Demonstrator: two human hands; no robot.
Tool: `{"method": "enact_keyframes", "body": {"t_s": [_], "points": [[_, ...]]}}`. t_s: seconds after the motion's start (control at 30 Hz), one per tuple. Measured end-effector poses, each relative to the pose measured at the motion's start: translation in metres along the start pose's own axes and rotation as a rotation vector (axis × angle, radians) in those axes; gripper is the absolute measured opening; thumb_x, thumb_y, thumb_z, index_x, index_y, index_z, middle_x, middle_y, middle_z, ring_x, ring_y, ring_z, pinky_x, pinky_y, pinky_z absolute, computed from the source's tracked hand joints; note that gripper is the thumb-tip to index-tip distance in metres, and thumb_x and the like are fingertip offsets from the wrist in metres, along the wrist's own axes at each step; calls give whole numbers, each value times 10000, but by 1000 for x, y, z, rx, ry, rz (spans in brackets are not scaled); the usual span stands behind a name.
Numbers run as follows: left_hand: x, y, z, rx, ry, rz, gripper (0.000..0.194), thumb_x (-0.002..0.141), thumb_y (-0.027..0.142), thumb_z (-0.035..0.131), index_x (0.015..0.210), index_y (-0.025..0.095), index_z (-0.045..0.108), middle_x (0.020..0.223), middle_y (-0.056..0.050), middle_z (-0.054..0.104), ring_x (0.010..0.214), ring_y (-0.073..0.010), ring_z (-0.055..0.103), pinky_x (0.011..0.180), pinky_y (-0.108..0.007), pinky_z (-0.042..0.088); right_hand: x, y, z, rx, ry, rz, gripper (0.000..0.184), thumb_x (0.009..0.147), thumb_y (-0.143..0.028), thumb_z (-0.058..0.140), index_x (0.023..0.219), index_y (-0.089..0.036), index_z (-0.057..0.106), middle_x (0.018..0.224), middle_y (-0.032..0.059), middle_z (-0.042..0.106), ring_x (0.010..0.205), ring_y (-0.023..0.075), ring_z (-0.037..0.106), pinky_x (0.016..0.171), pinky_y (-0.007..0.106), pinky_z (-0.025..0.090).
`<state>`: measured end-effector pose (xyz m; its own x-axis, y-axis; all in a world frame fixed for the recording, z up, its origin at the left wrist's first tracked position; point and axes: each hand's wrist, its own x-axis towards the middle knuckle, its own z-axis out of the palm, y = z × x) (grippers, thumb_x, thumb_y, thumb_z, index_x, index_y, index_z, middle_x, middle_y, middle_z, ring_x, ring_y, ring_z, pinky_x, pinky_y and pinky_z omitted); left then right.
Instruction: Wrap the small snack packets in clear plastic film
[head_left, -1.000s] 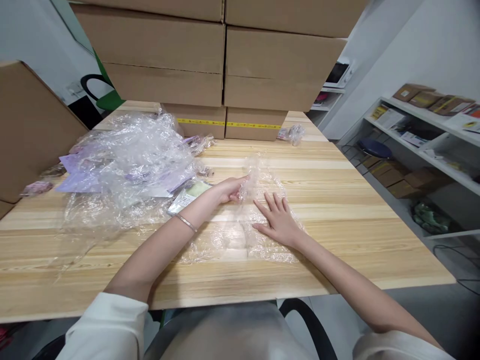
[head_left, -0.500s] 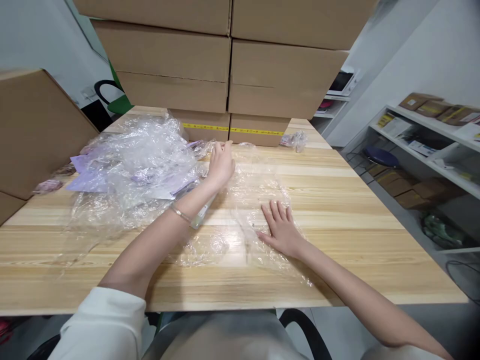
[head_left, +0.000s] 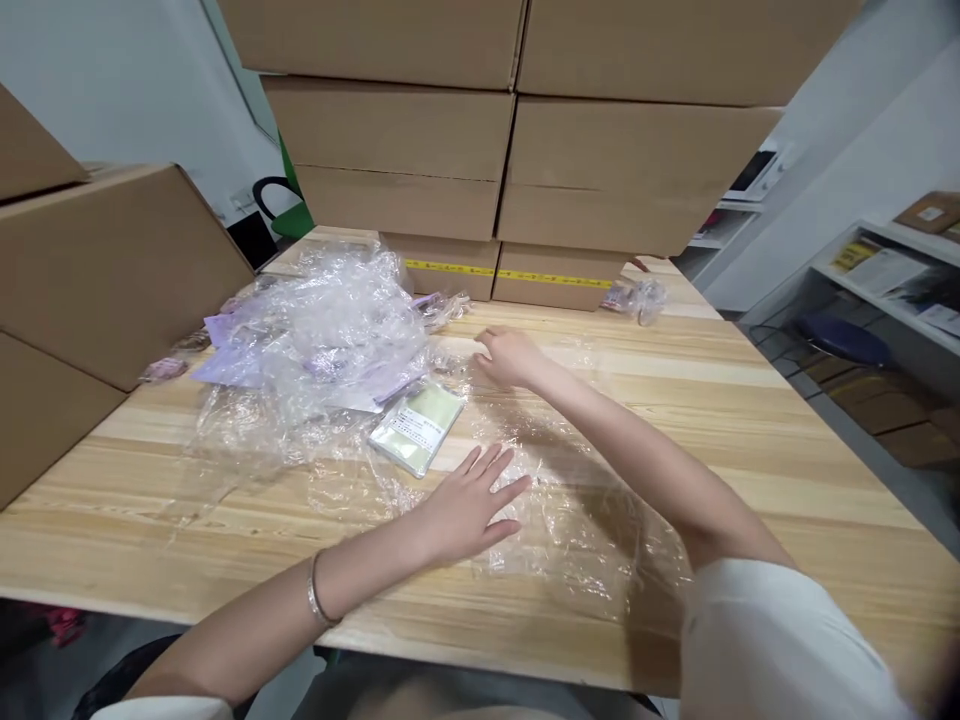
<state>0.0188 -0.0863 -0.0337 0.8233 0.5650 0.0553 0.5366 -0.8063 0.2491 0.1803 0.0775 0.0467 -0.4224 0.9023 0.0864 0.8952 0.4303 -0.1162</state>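
Observation:
A thin clear plastic film (head_left: 570,545) lies wrinkled and spread on the wooden table (head_left: 750,440). My left hand (head_left: 469,510) rests palm down at its near left part, fingers spread and nothing in them. Farther away, my right hand (head_left: 514,358) reaches to the film's far left part. Its fingers are bent with a gap between them, and I see nothing gripped. A flat green-and-white packet (head_left: 418,428) with a printed label lies left of both hands, apart from them. Beyond it is a heap of crumpled clear plastic (head_left: 330,320) with purple sheets (head_left: 232,365) among it.
Stacked cardboard boxes (head_left: 405,135) stand at the table's back, and more boxes (head_left: 112,270) at its left. A small crumpled plastic bag (head_left: 641,298) lies at the back right. Shelves (head_left: 900,270) and a blue stool (head_left: 844,338) are on the right.
My left hand has come nearer to me and opened flat. My right hand has moved to the far left part of the film. The packet shows fully now, and the view has shifted.

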Motion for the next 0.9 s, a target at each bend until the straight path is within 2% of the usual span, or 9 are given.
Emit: {"method": "enact_keyframes", "body": {"t_s": [0.07,0.13,0.23,0.3,0.43,0.53,0.67,0.77,0.9], "points": [[1,-1,0,16,14,13,613,1004,574,341,1518,240,367,1602,-169,306,1503,-349,210,1203,-514,225,46,0,14,7,27,23,434,950,-219,480,1343,-46,546,1419,211,528,1290,317,514,1060,434,406],[1,-2,0,39,25,36,626,995,585,359,1510,231,384,1584,-179,341,1488,-359,254,1197,-517,232,82,6,23,14,56,33,574,924,-193,526,1453,-9,401,1544,239,359,1415,331,368,1128,463,328],[-3,-4,2,77,35,70,630,990,584,371,1498,212,405,1558,-199,378,1468,-378,298,1187,-530,237,117,19,31,29,44,-7,836,864,-250,659,1553,-66,224,1625,195,207,1504,323,169,1197,489,194],[-6,-5,4,97,37,79,629,991,573,376,1500,205,397,1553,-207,381,1460,-389,308,1182,-536,235,132,27,35,39,-1,-30,910,849,-305,695,1579,-131,179,1624,171,228,1494,334,196,1186,513,211],[-9,-5,7,121,40,83,638,990,568,379,1518,209,361,1555,-201,382,1455,-385,320,1173,-533,232,151,34,50,40,-77,-24,821,892,-413,642,1579,-239,228,1534,177,378,1328,373,459,1063,540,379],[-9,-3,7,136,45,76,632,993,567,364,1518,214,364,1548,-187,401,1451,-380,332,1163,-534,235,157,37,60,23,-64,-3,748,906,-452,609,1556,-250,299,1453,187,439,1278,403,473,1028,572,386],[-8,0,4,165,36,64,593,1015,529,313,1505,205,392,1517,-180,451,1426,-382,375,1135,-539,268,146,46,64,23,-41,34,588,943,-274,528,1502,-146,399,1396,227,456,1256,408,461,1000,564,401],[-8,2,4,173,22,49,585,1022,521,299,1509,211,390,1520,-177,448,1425,-378,379,1127,-539,278,125,60,53,44,-27,67,525,917,-152,491,1437,-82,471,1331,234,489,1190,378,513,986,553,418],[-7,1,6,174,-1,39,596,1016,531,325,1509,205,396,1534,-182,426,1435,-387,359,1138,-545,263,82,77,23,93,68,55,517,892,-120,480,1408,-122,501,1316,181,482,1174,314,530,1032,510,409]]}}
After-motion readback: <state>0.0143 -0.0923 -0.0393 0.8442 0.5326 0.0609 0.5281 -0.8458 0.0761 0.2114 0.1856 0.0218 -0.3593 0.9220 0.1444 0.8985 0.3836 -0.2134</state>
